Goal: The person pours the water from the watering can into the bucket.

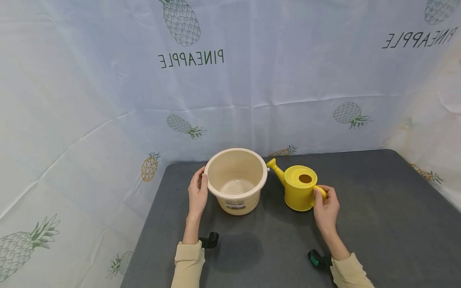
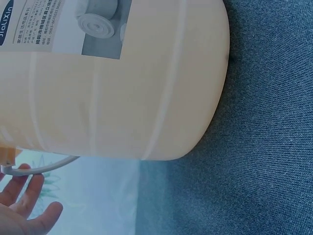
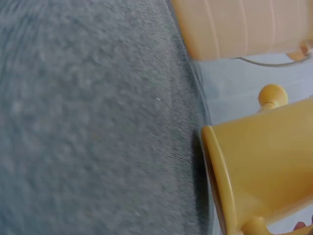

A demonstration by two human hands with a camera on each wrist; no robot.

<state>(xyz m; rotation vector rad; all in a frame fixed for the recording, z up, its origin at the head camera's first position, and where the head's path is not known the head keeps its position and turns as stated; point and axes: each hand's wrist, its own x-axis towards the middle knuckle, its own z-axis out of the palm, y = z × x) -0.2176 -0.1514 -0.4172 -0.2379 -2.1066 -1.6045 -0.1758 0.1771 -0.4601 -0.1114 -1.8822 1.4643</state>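
A cream plastic bucket [image 1: 235, 200] stands upright on the dark table, a printed label [image 2: 93, 24] on its front. At its left side is my left hand [image 1: 198, 196], thumb apart from the fingers. In the left wrist view the fingertips [image 2: 36, 183] touch the bucket's thin bail handle [image 2: 49, 166]. To the right of the bucket is a yellow watering can [image 1: 298, 194], its spout [image 1: 275, 170] pointing toward the bucket's rim. My right hand [image 1: 327, 208] grips the can's handle [image 1: 319, 192]. Whether the can's base fully touches the table cannot be told.
The dark grey cloth-covered table [image 1: 252, 260] ends at the back against a white curtain [image 1: 252, 80] printed with pineapples. Black wrist cameras [image 1: 210, 240] sit at both forearms. The bucket and the can stand near the table's back edge.
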